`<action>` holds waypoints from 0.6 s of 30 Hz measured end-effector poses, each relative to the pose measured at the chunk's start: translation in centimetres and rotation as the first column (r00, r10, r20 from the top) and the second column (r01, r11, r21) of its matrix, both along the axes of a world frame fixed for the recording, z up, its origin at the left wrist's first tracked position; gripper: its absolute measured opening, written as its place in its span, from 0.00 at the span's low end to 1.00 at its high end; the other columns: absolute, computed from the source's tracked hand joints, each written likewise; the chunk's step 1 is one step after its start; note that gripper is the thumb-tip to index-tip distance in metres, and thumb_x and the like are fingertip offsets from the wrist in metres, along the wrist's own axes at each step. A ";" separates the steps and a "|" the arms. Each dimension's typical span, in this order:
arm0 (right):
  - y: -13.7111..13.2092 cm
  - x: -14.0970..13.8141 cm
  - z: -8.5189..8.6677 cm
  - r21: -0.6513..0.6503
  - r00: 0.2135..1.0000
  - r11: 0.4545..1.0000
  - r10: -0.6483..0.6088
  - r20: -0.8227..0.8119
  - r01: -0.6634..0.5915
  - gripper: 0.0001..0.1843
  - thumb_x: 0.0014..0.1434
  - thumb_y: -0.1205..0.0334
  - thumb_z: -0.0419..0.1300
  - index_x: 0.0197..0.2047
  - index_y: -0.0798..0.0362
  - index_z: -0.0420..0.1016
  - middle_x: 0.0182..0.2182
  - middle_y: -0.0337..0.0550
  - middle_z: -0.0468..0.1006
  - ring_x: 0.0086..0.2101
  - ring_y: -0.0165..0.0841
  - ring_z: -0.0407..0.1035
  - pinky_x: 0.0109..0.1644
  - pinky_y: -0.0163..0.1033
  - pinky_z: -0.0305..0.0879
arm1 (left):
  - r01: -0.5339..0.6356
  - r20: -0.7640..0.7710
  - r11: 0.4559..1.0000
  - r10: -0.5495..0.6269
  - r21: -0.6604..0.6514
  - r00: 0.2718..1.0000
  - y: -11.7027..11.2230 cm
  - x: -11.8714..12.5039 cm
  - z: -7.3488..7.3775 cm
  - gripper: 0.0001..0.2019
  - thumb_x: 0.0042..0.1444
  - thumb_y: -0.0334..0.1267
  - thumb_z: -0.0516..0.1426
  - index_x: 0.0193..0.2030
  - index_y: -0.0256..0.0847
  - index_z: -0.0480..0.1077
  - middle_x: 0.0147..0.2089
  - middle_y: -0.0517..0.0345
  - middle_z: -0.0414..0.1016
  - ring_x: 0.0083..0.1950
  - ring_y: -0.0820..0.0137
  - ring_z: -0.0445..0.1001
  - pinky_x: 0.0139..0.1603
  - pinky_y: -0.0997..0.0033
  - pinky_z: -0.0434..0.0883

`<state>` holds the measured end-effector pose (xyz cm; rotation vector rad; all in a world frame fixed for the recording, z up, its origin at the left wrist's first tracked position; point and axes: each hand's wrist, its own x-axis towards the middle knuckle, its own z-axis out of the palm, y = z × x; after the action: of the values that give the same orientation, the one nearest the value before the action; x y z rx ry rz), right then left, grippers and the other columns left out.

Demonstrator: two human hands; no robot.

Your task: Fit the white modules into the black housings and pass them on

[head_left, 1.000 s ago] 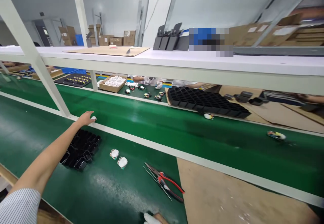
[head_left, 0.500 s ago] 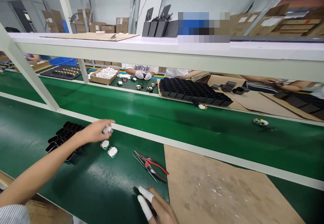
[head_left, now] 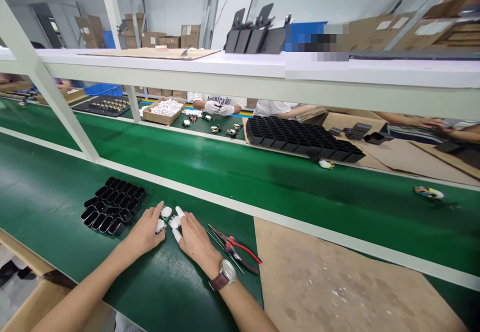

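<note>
Three small circuit boards with white tops lie close together on the green bench. My left hand (head_left: 147, 229) has its thumb and index finger around the left circuit board (head_left: 160, 225); its index fingertip is beside the far circuit board (head_left: 166, 213). My right hand (head_left: 195, 239), with white finger cots on thumb and index finger and a watch on the wrist, closes round the right circuit board (head_left: 174, 221). Long-nose pliers (head_left: 238, 249) with red and black handles lie right of this hand, along with a thin metal rod (head_left: 225, 248).
Black oval plastic cases (head_left: 112, 204) stand grouped at the left. A brown cardboard sheet (head_left: 318, 272) covers the bench at right. Beyond a white rail runs a green belt (head_left: 210, 167) carrying boards. A white shelf (head_left: 187, 74) crosses above; co-workers sit opposite.
My left hand has lowered its circuit board to the bench beside the other two. My right hand has moved forward and left from the near edge to the boards. The view has shifted slightly.
</note>
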<state>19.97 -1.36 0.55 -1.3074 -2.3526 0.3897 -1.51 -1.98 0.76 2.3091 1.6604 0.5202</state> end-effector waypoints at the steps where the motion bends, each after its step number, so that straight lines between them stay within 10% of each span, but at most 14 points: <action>1: 0.9 -0.6 -0.1 0.006 1.000 1.000 0.012 0.005 -0.012 0.24 0.68 0.71 0.56 0.67 0.59 0.67 0.56 0.59 0.77 0.57 0.49 0.72 0.63 0.56 0.71 | -0.007 0.002 1.000 0.007 0.019 1.000 0.7 0.3 -0.2 0.41 0.59 0.31 0.59 0.78 0.37 0.50 0.58 0.38 0.74 0.60 0.47 0.74 0.62 0.45 0.73; 8: 3.9 -0.7 -0.1 0.026 0.999 0.999 -0.025 -0.028 0.025 0.28 0.65 0.74 0.55 0.68 0.61 0.65 0.66 0.63 0.68 0.65 0.48 0.65 0.68 0.57 0.66 | -0.042 0.013 0.989 0.040 0.143 0.999 2.4 0.7 1.5 0.35 0.63 0.36 0.61 0.75 0.41 0.54 0.65 0.38 0.71 0.63 0.47 0.73 0.60 0.46 0.75; 14: 1.6 -0.1 1.0 0.057 0.991 0.996 0.070 -0.114 -0.064 0.26 0.71 0.69 0.52 0.70 0.54 0.64 0.65 0.54 0.70 0.63 0.46 0.67 0.68 0.56 0.68 | -0.138 -0.041 0.914 0.166 0.382 0.985 -1.5 -5.6 6.8 0.15 0.72 0.48 0.55 0.58 0.46 0.73 0.54 0.46 0.75 0.56 0.52 0.75 0.51 0.53 0.78; 18: 1.8 -2.9 1.1 0.100 0.984 0.981 0.172 -0.046 -0.167 0.23 0.70 0.69 0.56 0.66 0.52 0.70 0.66 0.53 0.70 0.63 0.46 0.66 0.68 0.56 0.67 | -0.109 -0.131 0.936 0.161 0.335 0.978 -3.4 -8.3 6.6 0.19 0.73 0.54 0.51 0.46 0.44 0.77 0.45 0.47 0.72 0.46 0.54 0.74 0.43 0.54 0.77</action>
<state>17.08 0.46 1.65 -1.0434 -2.4129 0.3539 -9.82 -5.38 7.37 2.5334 1.9471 0.7072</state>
